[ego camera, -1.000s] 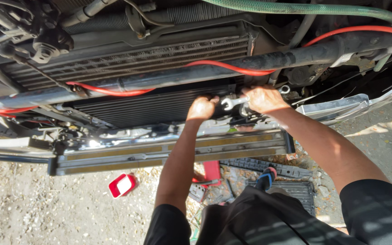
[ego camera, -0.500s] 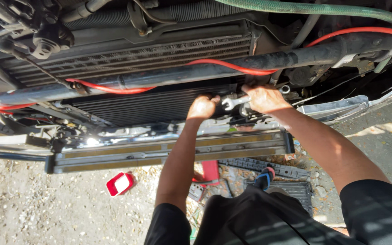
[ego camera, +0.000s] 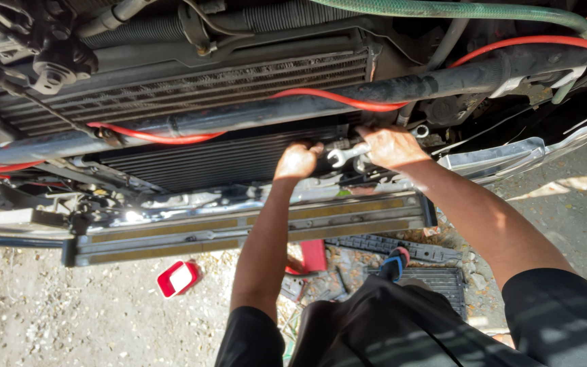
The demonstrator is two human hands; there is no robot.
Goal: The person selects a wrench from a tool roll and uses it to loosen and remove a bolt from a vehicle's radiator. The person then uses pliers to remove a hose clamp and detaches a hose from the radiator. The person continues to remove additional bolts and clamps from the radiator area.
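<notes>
The steel wrench (ego camera: 345,155) lies between my hands at the right end of the radiator's (ego camera: 205,160) lower edge; it looks hard, slim and likely slick, best gripped along the shank. My right hand (ego camera: 392,146) has its fingers curled around the handle, my left hand (ego camera: 298,161) is fisted just beside the open jaw, above the chrome bumper (ego camera: 253,228).

The wrench (ego camera: 345,155) head has swung slightly leftward.
</notes>
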